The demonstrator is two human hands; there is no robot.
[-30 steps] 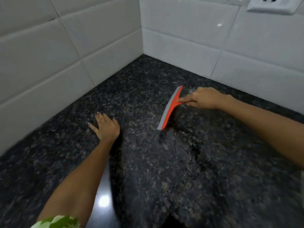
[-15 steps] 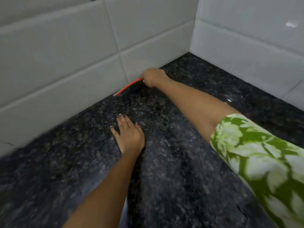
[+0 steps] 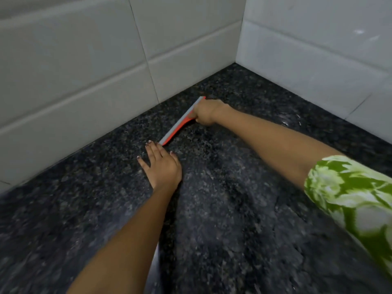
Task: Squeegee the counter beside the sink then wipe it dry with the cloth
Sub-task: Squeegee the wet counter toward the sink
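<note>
An orange squeegee (image 3: 179, 125) with a grey blade lies edge-down on the dark speckled granite counter (image 3: 222, 209), a little out from the left wall. My right hand (image 3: 206, 112) is shut on its handle at the far end. My left hand (image 3: 162, 166) rests flat on the counter with fingers spread, its fingertips almost touching the blade's near end. No cloth and no sink are in view.
White tiled walls (image 3: 84, 71) meet in a corner (image 3: 239, 62) at the back. A few water drops (image 3: 290, 119) glint on the counter near the right wall. My green patterned sleeve (image 3: 350, 192) fills the right edge.
The squeegee was against the foot of the left wall half a second ago; it has come away from the wall toward me. My left hand has stayed flat on the counter.
</note>
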